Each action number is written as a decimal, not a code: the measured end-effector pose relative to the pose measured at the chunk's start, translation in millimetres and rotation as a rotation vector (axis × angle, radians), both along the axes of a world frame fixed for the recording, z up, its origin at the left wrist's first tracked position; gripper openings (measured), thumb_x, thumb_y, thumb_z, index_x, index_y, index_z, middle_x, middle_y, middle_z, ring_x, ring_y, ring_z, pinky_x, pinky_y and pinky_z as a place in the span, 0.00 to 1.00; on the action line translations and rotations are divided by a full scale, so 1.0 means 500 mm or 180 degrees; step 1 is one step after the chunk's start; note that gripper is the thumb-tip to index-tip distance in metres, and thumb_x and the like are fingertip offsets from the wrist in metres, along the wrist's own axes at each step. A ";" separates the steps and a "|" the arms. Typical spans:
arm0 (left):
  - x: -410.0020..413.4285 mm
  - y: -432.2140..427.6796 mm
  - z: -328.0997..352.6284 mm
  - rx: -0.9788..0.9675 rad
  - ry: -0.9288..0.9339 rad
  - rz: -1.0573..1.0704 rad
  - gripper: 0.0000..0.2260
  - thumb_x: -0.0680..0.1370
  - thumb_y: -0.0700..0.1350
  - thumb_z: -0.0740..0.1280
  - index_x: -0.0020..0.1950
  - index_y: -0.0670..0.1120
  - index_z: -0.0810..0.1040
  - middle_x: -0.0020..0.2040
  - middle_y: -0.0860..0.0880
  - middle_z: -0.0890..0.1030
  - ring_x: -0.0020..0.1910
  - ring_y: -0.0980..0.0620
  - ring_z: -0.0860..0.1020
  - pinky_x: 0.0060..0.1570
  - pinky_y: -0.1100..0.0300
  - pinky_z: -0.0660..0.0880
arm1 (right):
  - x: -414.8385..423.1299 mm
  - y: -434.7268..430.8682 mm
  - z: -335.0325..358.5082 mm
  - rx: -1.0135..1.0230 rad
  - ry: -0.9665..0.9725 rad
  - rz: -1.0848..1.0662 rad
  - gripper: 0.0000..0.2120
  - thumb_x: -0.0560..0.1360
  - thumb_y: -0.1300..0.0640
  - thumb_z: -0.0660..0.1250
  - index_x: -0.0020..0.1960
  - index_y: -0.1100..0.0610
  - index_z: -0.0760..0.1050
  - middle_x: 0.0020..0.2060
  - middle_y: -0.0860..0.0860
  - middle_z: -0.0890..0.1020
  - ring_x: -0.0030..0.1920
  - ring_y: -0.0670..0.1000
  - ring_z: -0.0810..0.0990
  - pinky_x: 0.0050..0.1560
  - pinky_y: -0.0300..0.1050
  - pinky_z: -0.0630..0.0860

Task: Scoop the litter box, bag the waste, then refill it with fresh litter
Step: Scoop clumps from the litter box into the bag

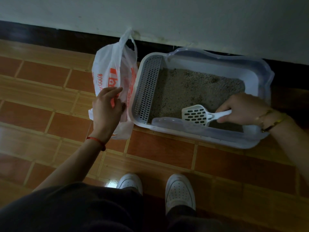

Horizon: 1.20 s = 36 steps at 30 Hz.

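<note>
A white litter box [260,77] with a perforated ledge on its left side sits on the tiled floor against the wall, holding grey-brown litter [192,87]. My right hand [242,109] grips the handle of a white slotted scoop [197,115], whose head lies over the litter near the box's front edge. A white plastic bag with orange print [115,71] stands just left of the box, its handles pointing up. My left hand [107,108] is at the bag's near side, fingers curled on the plastic.
Behind the box runs a pale wall with a dark baseboard [50,37]. My two white shoes [179,190] stand on the orange floor tiles [41,114] in front of the box. Dark trousers fill the bottom left.
</note>
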State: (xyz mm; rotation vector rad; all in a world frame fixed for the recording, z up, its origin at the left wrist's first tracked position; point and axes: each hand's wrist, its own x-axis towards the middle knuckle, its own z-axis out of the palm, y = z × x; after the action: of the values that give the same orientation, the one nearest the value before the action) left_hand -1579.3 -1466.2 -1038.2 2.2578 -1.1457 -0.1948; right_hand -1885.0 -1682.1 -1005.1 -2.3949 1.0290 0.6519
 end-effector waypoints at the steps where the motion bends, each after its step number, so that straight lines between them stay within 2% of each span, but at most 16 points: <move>1: 0.000 0.000 0.000 -0.0008 -0.0005 -0.0008 0.14 0.79 0.36 0.65 0.64 0.40 0.79 0.64 0.42 0.79 0.61 0.52 0.76 0.58 0.62 0.72 | 0.008 0.006 -0.007 0.0021 -0.0067 -0.0003 0.10 0.70 0.47 0.73 0.52 0.44 0.83 0.42 0.44 0.84 0.35 0.42 0.75 0.32 0.38 0.67; 3: 0.002 0.000 0.000 -0.0021 0.0008 -0.0010 0.14 0.78 0.37 0.65 0.64 0.40 0.79 0.64 0.43 0.79 0.61 0.51 0.76 0.58 0.60 0.73 | 0.028 0.021 -0.022 0.0064 -0.0259 -0.0068 0.10 0.70 0.48 0.74 0.51 0.46 0.83 0.40 0.45 0.84 0.33 0.43 0.75 0.30 0.37 0.67; 8: 0.006 0.003 -0.002 -0.0025 0.0027 0.0015 0.14 0.79 0.37 0.65 0.64 0.41 0.79 0.64 0.44 0.79 0.61 0.54 0.75 0.58 0.61 0.73 | 0.092 0.063 -0.066 0.0159 -0.0605 -0.0204 0.09 0.70 0.47 0.73 0.48 0.48 0.85 0.38 0.49 0.85 0.33 0.46 0.79 0.32 0.42 0.76; 12: 0.007 0.004 -0.002 -0.0028 0.0015 0.0039 0.14 0.79 0.37 0.65 0.64 0.41 0.79 0.64 0.44 0.79 0.59 0.59 0.72 0.56 0.66 0.71 | 0.132 0.081 -0.086 0.0188 -0.0719 -0.0357 0.10 0.71 0.47 0.72 0.51 0.47 0.84 0.39 0.48 0.85 0.33 0.44 0.77 0.32 0.38 0.72; 16: 0.008 0.008 -0.006 -0.0051 0.0010 -0.0008 0.14 0.79 0.37 0.65 0.64 0.41 0.79 0.63 0.44 0.79 0.60 0.52 0.76 0.56 0.62 0.73 | 0.155 0.091 -0.096 0.0407 -0.0855 -0.0526 0.12 0.70 0.47 0.73 0.52 0.48 0.83 0.40 0.47 0.85 0.34 0.46 0.79 0.37 0.44 0.79; 18: 0.007 0.007 -0.005 -0.0043 0.0025 -0.0018 0.14 0.78 0.36 0.65 0.64 0.41 0.79 0.63 0.44 0.80 0.60 0.51 0.77 0.57 0.61 0.74 | 0.162 0.090 -0.102 0.0602 -0.0936 -0.0653 0.13 0.69 0.48 0.74 0.53 0.48 0.83 0.41 0.47 0.86 0.36 0.45 0.81 0.40 0.44 0.81; 19: 0.007 0.007 -0.004 -0.0043 0.0028 -0.0014 0.14 0.78 0.36 0.65 0.64 0.41 0.79 0.63 0.44 0.79 0.61 0.52 0.76 0.57 0.60 0.74 | 0.164 0.088 -0.105 0.0690 -0.0962 -0.0711 0.14 0.69 0.49 0.74 0.53 0.49 0.83 0.40 0.47 0.85 0.35 0.44 0.81 0.38 0.42 0.80; 22: 0.010 0.007 -0.001 -0.0078 0.0034 0.0007 0.14 0.78 0.36 0.65 0.64 0.41 0.79 0.64 0.44 0.79 0.61 0.52 0.76 0.59 0.58 0.75 | 0.159 0.083 -0.100 0.0906 -0.1091 -0.0950 0.13 0.70 0.52 0.74 0.54 0.52 0.82 0.30 0.46 0.83 0.26 0.43 0.77 0.26 0.33 0.72; 25: 0.014 0.011 -0.003 -0.0155 0.0063 0.0026 0.14 0.79 0.36 0.64 0.64 0.41 0.79 0.64 0.43 0.79 0.60 0.57 0.74 0.58 0.56 0.77 | 0.137 0.075 -0.088 0.0911 -0.1206 -0.1152 0.14 0.71 0.52 0.73 0.55 0.54 0.82 0.31 0.52 0.83 0.25 0.45 0.76 0.26 0.35 0.71; 28: 0.017 0.014 -0.005 -0.0195 0.0061 0.0034 0.14 0.79 0.36 0.64 0.64 0.41 0.79 0.63 0.43 0.80 0.59 0.58 0.73 0.57 0.56 0.78 | 0.106 0.069 -0.073 0.0805 -0.1202 -0.1165 0.13 0.72 0.54 0.72 0.55 0.56 0.81 0.34 0.52 0.84 0.26 0.46 0.76 0.26 0.35 0.70; 32: 0.012 0.010 -0.005 -0.0154 0.0091 0.0027 0.14 0.79 0.36 0.65 0.64 0.40 0.79 0.63 0.43 0.79 0.61 0.52 0.76 0.59 0.56 0.76 | 0.068 0.069 -0.058 0.0642 -0.1181 -0.1305 0.12 0.72 0.54 0.73 0.54 0.55 0.82 0.33 0.49 0.83 0.26 0.47 0.77 0.28 0.37 0.71; 36: 0.007 0.006 -0.002 -0.0110 0.0107 -0.0010 0.15 0.78 0.36 0.65 0.64 0.40 0.78 0.63 0.42 0.79 0.61 0.48 0.77 0.60 0.51 0.77 | 0.030 0.073 -0.040 0.0479 -0.1254 -0.1539 0.11 0.71 0.55 0.73 0.54 0.53 0.82 0.31 0.47 0.83 0.25 0.46 0.77 0.28 0.34 0.70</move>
State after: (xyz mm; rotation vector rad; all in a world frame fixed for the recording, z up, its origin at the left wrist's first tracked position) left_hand -1575.9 -1463.1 -1039.4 2.2146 -1.1267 -0.2117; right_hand -1869.9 -1645.6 -1025.4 -1.9284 1.2592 0.0762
